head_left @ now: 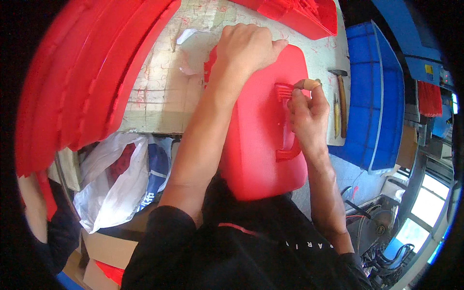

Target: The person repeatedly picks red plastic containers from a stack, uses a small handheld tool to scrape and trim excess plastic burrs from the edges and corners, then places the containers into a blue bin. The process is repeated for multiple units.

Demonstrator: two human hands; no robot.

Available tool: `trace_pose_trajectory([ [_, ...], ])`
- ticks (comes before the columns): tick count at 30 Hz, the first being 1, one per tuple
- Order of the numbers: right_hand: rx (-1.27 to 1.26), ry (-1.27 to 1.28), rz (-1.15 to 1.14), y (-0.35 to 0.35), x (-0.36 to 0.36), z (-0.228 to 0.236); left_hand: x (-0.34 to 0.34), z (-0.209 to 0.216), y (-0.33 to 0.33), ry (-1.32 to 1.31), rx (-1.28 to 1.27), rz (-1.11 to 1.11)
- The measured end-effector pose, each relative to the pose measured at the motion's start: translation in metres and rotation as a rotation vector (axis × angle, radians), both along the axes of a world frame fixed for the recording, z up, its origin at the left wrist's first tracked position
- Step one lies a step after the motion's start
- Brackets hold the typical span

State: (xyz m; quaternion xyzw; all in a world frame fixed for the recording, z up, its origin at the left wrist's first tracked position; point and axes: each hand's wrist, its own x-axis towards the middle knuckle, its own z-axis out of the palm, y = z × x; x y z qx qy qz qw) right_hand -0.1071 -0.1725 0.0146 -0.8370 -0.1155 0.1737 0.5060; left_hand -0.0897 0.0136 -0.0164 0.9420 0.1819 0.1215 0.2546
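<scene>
Seen from above, a seated or standing worker in a black shirt is handling a red plastic case (256, 145) with rounded corners, which is lying at the near edge of a pale workbench (164, 104), its lower end reaching toward the worker's body. The left hand (247, 46) is closing over the far end of the case, gripping its edge, with the thumb pointing right and the fingertips hidden. The right hand (309, 111) is curling beside the upper end of the red handle (288, 154) on the case's right side; one finger is wearing a tan wrap (309, 84), and whether these fingers are pinching the handle or only touching it, I cannot tell. The step in hand seems to be steadying the case with the left while the right is working at the handle's upper joint; the next move is probably calling for a firm left hold and a careful fingertip check of that joint. To the right, a hammer (342, 101) and a slim yellow tool (337, 116) are lying within easy reach, just before a blue crate (377, 96). Large red shells (92, 72) are standing stacked at the left, a red bin (299, 19) is sitting at the far side, and a white plastic bag (113, 179) is hanging or resting below the bench's left edge
</scene>
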Motion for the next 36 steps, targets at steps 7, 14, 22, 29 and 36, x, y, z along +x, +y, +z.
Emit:
trace_pose_trajectory([
  [7, -0.014, -0.001, -0.073, -0.021, 0.003, -0.002, -0.002, 0.0, -0.002, 0.007, -0.047, -0.061],
  [14, -0.246, -0.239, 0.051, -0.019, 0.007, -0.014, -0.008, 0.008, -0.008, 0.034, -0.041, -0.089],
  [22, -0.203, -0.354, 0.262, -0.01, 0.015, -0.008, -0.007, 0.003, 0.0, -0.058, -0.004, -0.099],
  [29, -0.23, -0.391, 0.401, -0.007, 0.024, -0.017, -0.002, 0.002, 0.005, -0.059, 0.002, -0.135],
  [36, -0.589, -0.927, 0.473, 0.005, 0.023, 0.007, 0.003, 0.005, 0.013, 0.126, 0.084, -0.134],
])
